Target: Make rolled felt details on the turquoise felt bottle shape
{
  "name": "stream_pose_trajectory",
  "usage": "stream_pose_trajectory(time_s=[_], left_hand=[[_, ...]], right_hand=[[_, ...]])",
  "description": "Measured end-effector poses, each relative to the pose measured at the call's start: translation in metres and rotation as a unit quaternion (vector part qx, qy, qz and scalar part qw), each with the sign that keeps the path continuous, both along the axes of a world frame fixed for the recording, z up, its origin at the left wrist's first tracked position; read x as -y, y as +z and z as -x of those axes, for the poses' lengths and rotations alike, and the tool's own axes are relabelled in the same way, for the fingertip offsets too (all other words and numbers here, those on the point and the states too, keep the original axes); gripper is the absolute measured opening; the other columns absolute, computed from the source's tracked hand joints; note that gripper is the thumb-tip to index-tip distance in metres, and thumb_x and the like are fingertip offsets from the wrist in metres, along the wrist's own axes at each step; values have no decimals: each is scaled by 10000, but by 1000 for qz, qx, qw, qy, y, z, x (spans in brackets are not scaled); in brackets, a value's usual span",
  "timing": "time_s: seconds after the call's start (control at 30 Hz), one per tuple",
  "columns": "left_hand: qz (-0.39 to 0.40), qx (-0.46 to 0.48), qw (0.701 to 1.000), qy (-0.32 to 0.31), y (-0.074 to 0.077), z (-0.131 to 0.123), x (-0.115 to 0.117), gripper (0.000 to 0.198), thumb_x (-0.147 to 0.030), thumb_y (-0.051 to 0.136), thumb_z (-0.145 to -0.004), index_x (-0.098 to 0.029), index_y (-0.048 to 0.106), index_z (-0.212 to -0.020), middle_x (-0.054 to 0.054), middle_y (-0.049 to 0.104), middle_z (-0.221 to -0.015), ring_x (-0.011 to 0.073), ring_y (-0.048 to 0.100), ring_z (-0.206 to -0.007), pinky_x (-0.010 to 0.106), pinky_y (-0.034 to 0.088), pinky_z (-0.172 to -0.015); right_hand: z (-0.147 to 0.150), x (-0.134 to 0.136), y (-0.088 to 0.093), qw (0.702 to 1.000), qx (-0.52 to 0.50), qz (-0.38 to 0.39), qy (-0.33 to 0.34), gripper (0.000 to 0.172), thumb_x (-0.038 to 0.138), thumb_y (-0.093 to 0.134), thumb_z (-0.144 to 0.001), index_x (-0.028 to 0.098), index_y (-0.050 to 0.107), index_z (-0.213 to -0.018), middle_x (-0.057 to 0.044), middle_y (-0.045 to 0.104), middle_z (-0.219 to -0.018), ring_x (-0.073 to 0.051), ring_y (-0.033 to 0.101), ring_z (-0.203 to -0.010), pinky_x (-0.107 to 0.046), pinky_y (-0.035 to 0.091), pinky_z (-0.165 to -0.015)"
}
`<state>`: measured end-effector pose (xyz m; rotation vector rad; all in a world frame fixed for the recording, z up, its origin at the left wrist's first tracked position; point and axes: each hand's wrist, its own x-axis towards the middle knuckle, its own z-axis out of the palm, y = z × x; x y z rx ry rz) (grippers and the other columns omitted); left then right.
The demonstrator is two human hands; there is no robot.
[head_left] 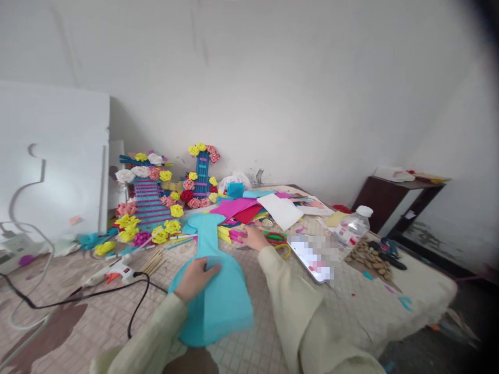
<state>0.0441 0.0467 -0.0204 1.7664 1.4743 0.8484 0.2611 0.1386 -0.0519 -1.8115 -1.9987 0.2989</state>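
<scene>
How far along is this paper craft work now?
Done: two blue stands with paper roses stand at the back, and the turquoise shape is cut out. In hand: the left hand rests on that shape, and the right hand touches paper strips. Probably left: the shape is bare, and coloured sheets lie piled.

The phone [312, 257] screen is pixelated, and blur hides what the right hand [255, 239] touches among the paper scraps [234, 235].
</scene>
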Motion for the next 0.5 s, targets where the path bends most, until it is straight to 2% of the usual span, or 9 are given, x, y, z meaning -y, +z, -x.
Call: stream_pose_trajectory(time_s=[0.07,0.13,0.23,0.37,0.43,0.5], left_hand=[[-29,-21,999,19,-15,0,-11,283,-334,615,-618,-142,675,-817,20,597,-545,217,574,-590,320,438,-578],[-58,-27,997,41,-25,5,-15,374,-322,603,-633,-143,630,-960,66,655,-750,221,585,-686,336,442,-654],[-99,-17,993,63,-31,13,-14,431,-348,537,-701,-134,546,-1075,132,609,-1039,236,580,-837,352,446,-705],[-132,5,988,81,-33,20,-9,382,-373,460,-768,-147,531,-1068,132,595,-1036,250,564,-911,366,459,-694],[-144,27,987,71,-32,20,-5,348,-378,467,-773,-169,550,-1038,112,605,-1007,234,571,-895,355,467,-698],[-143,89,985,40,-28,18,1,320,-370,492,-771,-176,569,-1012,102,615,-1006,216,576,-891,333,473,-713]], right_hand=[[10,-3,-2,1000,1,2,-22,258,316,498,-852,124,545,-1017,-69,561,-1033,-185,551,-922,-398,448,-804],[15,-4,-4,999,-9,-2,-33,249,312,502,-849,124,551,-1005,-68,562,-1034,-189,545,-939,-405,440,-817],[17,-2,-3,998,-45,-15,-32,196,294,520,-835,121,585,-900,-60,592,-959,-186,545,-927,-404,417,-833],[14,7,16,991,-127,-30,8,147,236,525,-801,126,608,-752,-78,638,-820,-184,567,-828,-328,414,-779],[14,17,31,983,-176,-24,51,163,268,524,-796,129,607,-777,-66,646,-804,-169,582,-783,-278,428,-718],[18,31,46,970,-219,-4,102,199,321,530,-792,139,602,-825,-41,650,-809,-148,593,-757,-238,441,-661]])
